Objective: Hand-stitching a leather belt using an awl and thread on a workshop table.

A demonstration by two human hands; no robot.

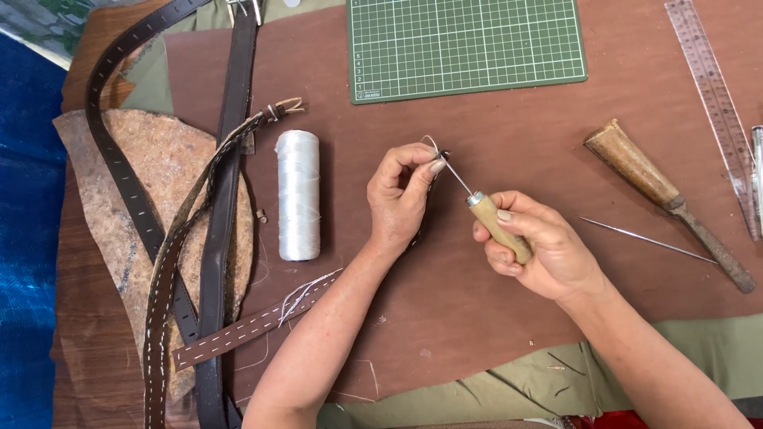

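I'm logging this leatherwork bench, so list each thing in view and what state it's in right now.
Left hand: pinching white thread at the awl tip.
Right hand: closed on wooden-handled stitching awl.
White thread spool: lying flat, wound full.
Brown punched leather strap: flat, loose threads at its end.
Green cutting mat: bare.
Wooden-handled knife: lying untouched.

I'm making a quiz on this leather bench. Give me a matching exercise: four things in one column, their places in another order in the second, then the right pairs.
Things:
1. awl
2. spool of white thread
3. green cutting mat
4. clear ruler

Places:
A. at the top edge, in the middle
B. along the right edge
C. held by its wooden handle in the right hand
D. lying left of the left hand

Pairs: 1-C, 2-D, 3-A, 4-B
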